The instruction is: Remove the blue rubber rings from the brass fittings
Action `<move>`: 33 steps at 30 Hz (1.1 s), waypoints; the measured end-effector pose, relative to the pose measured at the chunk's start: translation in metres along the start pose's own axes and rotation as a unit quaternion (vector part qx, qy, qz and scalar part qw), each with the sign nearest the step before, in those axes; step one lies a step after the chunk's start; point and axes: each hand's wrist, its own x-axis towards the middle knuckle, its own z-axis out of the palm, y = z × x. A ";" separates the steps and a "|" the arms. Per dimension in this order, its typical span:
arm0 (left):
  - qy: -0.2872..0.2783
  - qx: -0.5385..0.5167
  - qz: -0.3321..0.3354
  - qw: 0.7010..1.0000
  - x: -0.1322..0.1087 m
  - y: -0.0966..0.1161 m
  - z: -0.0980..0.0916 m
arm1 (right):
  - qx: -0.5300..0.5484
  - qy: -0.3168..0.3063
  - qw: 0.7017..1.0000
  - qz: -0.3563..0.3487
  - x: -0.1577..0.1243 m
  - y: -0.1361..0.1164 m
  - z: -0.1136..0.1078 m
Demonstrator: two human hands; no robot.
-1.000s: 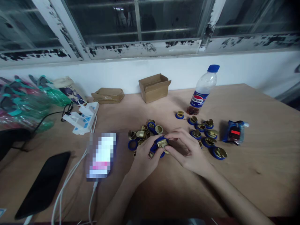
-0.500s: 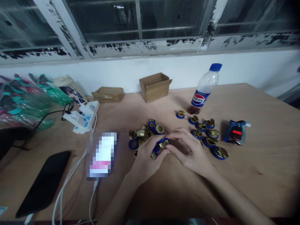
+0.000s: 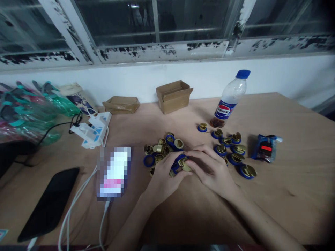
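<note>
Centrally, through the head camera I watch from afar, both hands meet above the wooden table (image 3: 290,209) around one brass-and-blue fitting (image 3: 184,163). The left hand (image 3: 166,172) is curled nearly closed, its fingers and thumb gripping the piece from the left side. The right hand (image 3: 213,170) is likewise curled, fingertips and thumb pinching the piece from the opposite side; I cannot tell exactly where each hidden fingertip bears. The fitting lies between the two hands, its blue rim partly covered by fingers and a rounded brass face showing beside the right thumb. Just beyond the left hand I note a pile of brass parts (image 3: 158,149), with a blue ring (image 3: 149,160) flat at its left edge. To the right of the right hand sits a cluster of blue-rimmed brass pieces (image 3: 237,158), most with a brass plate on top. Behind this cluster stands a blue-capped bottle (image 3: 226,104), dark liquid at its base; a small plastic-wrapped packet (image 3: 265,148) lies farther right.
</note>
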 end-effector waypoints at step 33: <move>0.009 -0.184 -0.127 0.975 0.008 0.012 -0.012 | 0.304 -0.090 0.921 0.225 0.005 -0.001 -0.010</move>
